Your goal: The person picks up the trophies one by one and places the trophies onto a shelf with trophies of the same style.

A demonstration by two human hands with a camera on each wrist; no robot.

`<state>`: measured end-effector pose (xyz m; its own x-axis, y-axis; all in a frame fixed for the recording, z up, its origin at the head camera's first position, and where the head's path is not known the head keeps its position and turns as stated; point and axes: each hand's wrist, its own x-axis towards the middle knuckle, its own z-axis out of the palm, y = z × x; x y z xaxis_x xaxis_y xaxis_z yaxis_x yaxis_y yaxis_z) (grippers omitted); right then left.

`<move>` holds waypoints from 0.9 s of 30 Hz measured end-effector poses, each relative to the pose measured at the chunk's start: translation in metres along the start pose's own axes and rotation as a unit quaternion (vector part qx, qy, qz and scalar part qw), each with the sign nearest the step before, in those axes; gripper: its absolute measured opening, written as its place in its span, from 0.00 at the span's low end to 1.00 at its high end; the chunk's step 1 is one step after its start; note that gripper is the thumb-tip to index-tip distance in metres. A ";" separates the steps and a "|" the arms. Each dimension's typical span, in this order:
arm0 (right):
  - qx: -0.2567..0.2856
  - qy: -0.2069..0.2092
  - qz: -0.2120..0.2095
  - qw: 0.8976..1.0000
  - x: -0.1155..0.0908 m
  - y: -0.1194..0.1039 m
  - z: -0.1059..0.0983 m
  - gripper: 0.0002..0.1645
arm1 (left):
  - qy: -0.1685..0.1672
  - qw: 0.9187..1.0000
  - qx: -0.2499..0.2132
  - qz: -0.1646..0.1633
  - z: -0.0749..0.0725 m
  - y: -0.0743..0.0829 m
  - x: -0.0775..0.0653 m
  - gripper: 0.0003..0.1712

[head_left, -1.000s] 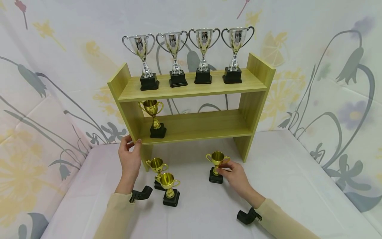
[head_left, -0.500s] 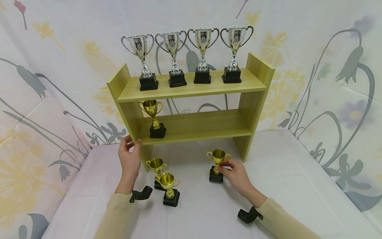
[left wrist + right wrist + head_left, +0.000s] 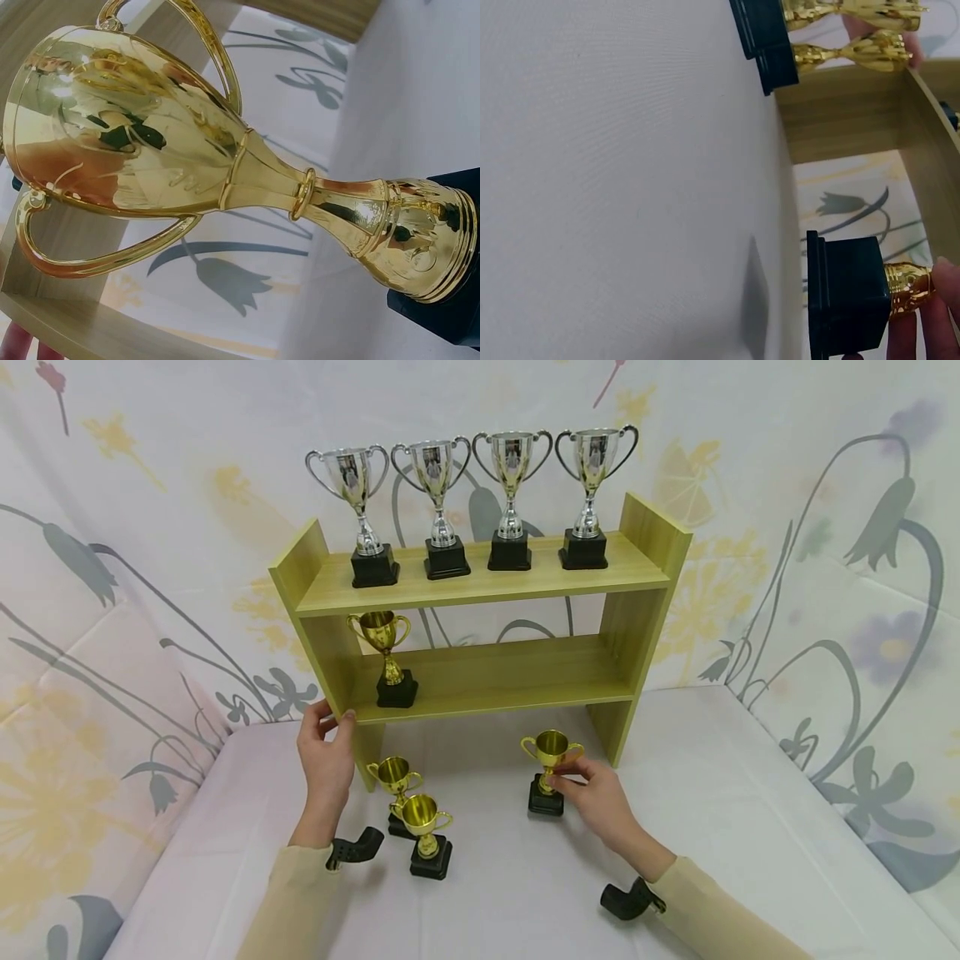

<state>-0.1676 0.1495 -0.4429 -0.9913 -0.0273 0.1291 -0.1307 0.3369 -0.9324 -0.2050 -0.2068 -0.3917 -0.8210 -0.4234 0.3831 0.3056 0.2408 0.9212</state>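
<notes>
My right hand [image 3: 600, 802] pinches the stem of a small gold trophy cup [image 3: 546, 795]. In the right wrist view its black base [image 3: 851, 292] is off the white tabletop, with a shadow below. My left hand [image 3: 327, 760] grips the left side panel of the wooden shelf [image 3: 495, 710] at the middle board, thumb in front. Two gold trophies [image 3: 429, 857] stand close together on the table beside the left wrist; one fills much of the left wrist view, its cup [image 3: 127, 127] near the camera. Another gold trophy [image 3: 395, 687] stands at the left end of the middle board.
Several silver trophies [image 3: 512, 552] with black bases line the top board. Side panels [image 3: 652, 535] rise at both ends of the shelf. A floral-patterned cloth [image 3: 810, 568] hangs behind, and white cloth [image 3: 712, 777] covers the table.
My right hand has raised the gold trophy slightly and carried it a little to the right, toward the shelf. The left hand keeps its grip on the shelf.
</notes>
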 end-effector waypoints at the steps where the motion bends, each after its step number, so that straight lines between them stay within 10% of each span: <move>1: 0.005 0.000 -0.003 1.000 0.000 0.000 0.000 0.09 | 0.000 1.000 -0.001 -0.001 0.000 0.000 0.000 0.18; 27: 0.034 -0.004 -0.044 0.998 0.001 -0.021 -0.010 0.11 | -0.002 1.000 -0.011 0.000 0.001 0.002 -0.001 0.17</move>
<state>-0.1657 0.1522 -0.4199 -0.9759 -0.0617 0.2094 -0.2183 0.2688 -0.9381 -0.2035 -0.2053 -0.3901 -0.8226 -0.4205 0.3827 0.3158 0.2218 0.9225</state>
